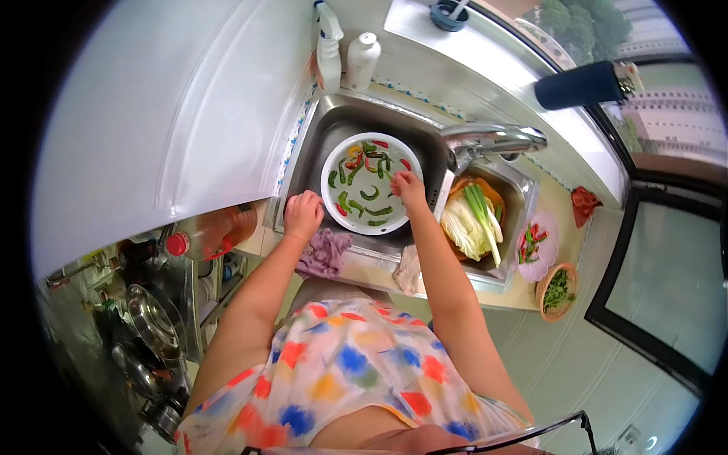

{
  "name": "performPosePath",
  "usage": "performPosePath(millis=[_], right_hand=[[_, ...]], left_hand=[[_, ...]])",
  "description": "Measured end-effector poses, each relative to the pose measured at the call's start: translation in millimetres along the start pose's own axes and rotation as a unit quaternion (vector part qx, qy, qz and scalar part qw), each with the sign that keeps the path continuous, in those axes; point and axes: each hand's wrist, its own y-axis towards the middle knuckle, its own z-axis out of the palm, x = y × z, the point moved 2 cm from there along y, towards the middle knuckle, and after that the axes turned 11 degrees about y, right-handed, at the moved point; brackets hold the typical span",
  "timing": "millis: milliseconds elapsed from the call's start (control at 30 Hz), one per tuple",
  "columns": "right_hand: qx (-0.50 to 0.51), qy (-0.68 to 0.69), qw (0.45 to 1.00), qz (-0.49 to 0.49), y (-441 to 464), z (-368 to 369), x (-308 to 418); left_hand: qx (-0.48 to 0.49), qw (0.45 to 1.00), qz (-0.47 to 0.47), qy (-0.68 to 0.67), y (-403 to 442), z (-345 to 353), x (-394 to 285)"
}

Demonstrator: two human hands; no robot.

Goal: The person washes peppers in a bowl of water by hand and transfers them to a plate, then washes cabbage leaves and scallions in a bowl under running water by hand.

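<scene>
A white basin (pixel 327 168) of water stands in the larger steel sink bowl. Green chili peppers (pixel 370 194) and a few red ones (pixel 381 143) float in it. My right hand (pixel 408 189) reaches over the basin's right side, its fingers pinched on a green chili pepper (pixel 389 175) that is mostly covered by the fingertips. At the sink's left front edge rests my left hand (pixel 304 213), fingers loosely bent and apart beside the basin's rim, holding nothing that I can see. A purple cloth (pixel 325 253) lies on the counter edge near that wrist.
In the smaller sink bowl, a napa cabbage (pixel 464 226) and scallions (pixel 483 216) sit in an orange basket (pixel 497 199). Right of it are a pink plate (pixel 547 258) of red chilies and a wicker basket (pixel 541 294) of greens. The faucet (pixel 493 139) overhangs the divider.
</scene>
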Motion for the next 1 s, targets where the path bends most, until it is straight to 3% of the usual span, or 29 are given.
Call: performPosePath(millis=[33,67,133,167,300,400,433,533,733,833,933,1000], right_hand=[[-0.015,-0.012,1.000,-0.020,17,8,-9],[-0.019,-0.108,0.989,-0.099,58,2,-44],[-0.051,-0.301,0.941,-0.143,70,18,-36],[-0.061,-0.273,0.954,-0.105,76,25,-41],[-0.022,-0.386,0.918,-0.089,97,41,-58],[-0.042,-0.262,0.952,-0.154,98,42,-69],[-0.051,-0.322,0.941,-0.093,102,41,-74],[-0.024,-0.407,0.911,-0.055,85,41,-66],[0.019,-0.309,0.949,-0.065,81,19,-94],[-0.014,-0.055,0.998,-0.005,80,22,-99],[-0.006,0.121,0.993,0.003,76,30,-82],[0.001,0.185,0.980,0.074,73,44,-59]], left_hand=[[-0.008,1.000,0.011,0.000,2,0,1],[-0.006,1.000,0.009,0.000,4,-1,2],[0.003,1.000,0.002,-0.002,4,-3,-1],[0.006,1.000,-0.005,-0.006,1,-2,-2],[0.016,1.000,-0.019,-0.011,3,0,1],[0.025,0.999,-0.026,-0.011,4,0,1],[0.027,0.999,-0.028,-0.012,3,2,1],[0.018,0.999,-0.026,-0.011,4,0,0],[0.005,1.000,-0.030,0.004,2,2,1],[0.002,0.999,-0.035,0.004,1,1,1],[0.008,0.999,-0.042,0.006,2,2,0],[0.012,0.999,-0.039,0.011,1,1,0]])
